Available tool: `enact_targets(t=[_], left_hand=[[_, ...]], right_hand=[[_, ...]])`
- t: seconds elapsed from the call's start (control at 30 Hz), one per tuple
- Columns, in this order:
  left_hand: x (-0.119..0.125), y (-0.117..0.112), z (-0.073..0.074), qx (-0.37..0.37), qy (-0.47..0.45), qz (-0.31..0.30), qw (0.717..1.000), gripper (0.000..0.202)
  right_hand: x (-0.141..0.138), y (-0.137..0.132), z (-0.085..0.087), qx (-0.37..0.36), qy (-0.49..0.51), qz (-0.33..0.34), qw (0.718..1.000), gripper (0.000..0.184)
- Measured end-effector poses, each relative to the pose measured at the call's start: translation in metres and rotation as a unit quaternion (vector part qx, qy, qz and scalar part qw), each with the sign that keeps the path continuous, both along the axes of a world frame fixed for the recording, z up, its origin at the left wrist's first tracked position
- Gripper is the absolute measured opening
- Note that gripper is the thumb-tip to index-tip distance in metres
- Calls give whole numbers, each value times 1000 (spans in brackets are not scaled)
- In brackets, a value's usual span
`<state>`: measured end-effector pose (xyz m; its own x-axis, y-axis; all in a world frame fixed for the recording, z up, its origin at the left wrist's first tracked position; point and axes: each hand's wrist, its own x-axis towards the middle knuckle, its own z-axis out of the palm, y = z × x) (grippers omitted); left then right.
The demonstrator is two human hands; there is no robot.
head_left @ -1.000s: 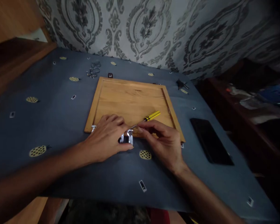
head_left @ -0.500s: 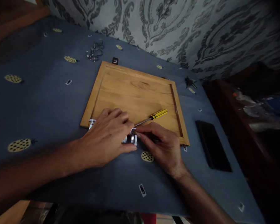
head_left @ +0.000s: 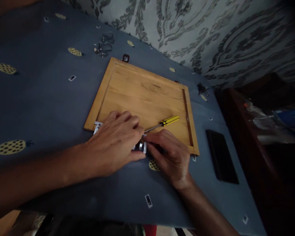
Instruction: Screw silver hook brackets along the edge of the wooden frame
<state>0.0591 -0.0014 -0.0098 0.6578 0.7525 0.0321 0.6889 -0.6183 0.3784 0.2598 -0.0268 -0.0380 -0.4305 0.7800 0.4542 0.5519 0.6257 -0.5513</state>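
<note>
A wooden panel with a raised rim lies flat on a dark blue cloth. A shiny metal fitting sits at the panel's near edge. My left hand lies over the fitting with fingers curled down, pressing on it. My right hand pinches at the fitting's right end with closed fingertips; what they hold is too small to make out. A yellow-handled screwdriver rests on the panel just beyond my fingers, untouched as far as I can see.
A black phone lies right of the panel. Small metal hardware sits at the back left, a dark small piece at the back right. Patterned wallpaper rises behind. The table's right edge drops to a dark cluttered shelf.
The view has tilted and shifted down. My right fingertips have closed in on the fitting's right end, and my left hand has stayed over it. The screwdriver lies where it was.
</note>
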Motion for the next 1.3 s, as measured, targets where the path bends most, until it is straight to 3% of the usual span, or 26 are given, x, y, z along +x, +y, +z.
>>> enact_targets(t=[0.47,1.13,1.3], left_hand=[[-3,-2,-5,21,-23,-6,1000,33],[-4,-3,-7,30,-42,-2,999,30],[-5,-3,-8,34,-51,-4,998,29]], right_hand=[[6,1,11,-41,-20,11,999,22],[3,0,11,26,-40,28,998,26],[4,0,9,21,-16,-11,1000,21]])
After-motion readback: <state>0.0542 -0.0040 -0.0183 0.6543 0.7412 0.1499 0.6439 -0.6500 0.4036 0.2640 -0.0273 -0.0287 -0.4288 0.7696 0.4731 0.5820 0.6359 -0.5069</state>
